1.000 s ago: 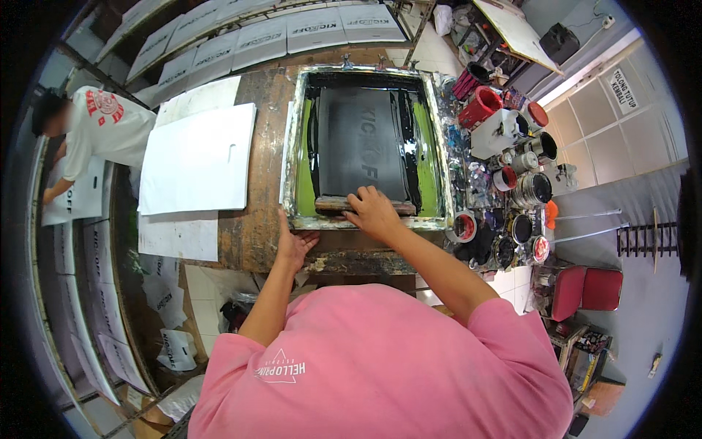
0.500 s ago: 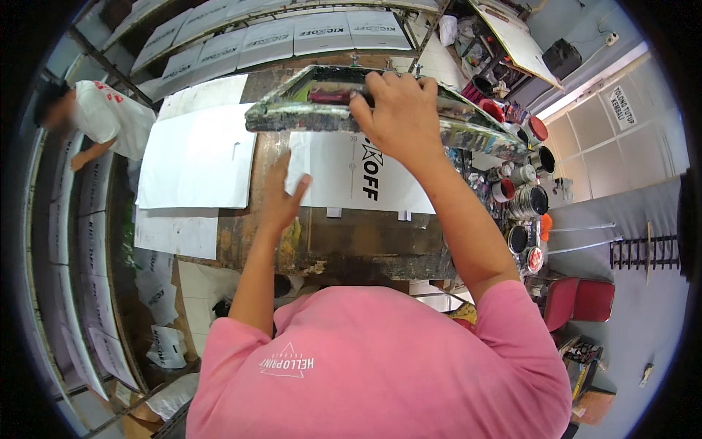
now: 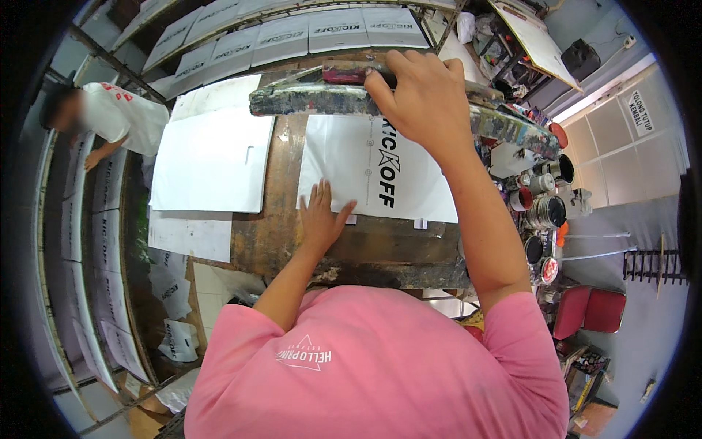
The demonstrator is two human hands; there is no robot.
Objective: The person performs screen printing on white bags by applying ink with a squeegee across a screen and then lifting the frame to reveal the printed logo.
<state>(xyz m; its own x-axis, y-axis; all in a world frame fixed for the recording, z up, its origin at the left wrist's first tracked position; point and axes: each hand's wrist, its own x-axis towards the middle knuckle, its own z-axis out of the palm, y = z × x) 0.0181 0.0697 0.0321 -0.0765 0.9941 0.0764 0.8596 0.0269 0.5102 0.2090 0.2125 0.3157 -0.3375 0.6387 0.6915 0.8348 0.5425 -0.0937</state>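
Note:
My right hand (image 3: 431,99) is closed over the near edge of a paint-stained screen printing frame (image 3: 314,100), holding it tilted up above the table. A squeegee with a dark red handle (image 3: 344,75) lies in the frame, against my thumb. Below is a white bag (image 3: 336,157) with bold black print, flat on the table and partly hidden by the frame and my right arm. With fingers spread, my left hand (image 3: 322,216) is at the bag's near left corner; whether it presses there I cannot tell.
A stack of white bags (image 3: 208,164) lies on the stained worktable (image 3: 365,252) to the left. Several ink cans (image 3: 546,212) crowd its right end. Printed bags (image 3: 281,40) fill racks behind and to the left, where a person in a white shirt (image 3: 131,121) stands. A red chair (image 3: 589,311) is at the right.
The frame's near edge has risen, uncovering more of the printed bag. My left hand has moved from the bag's left edge toward its near left corner.

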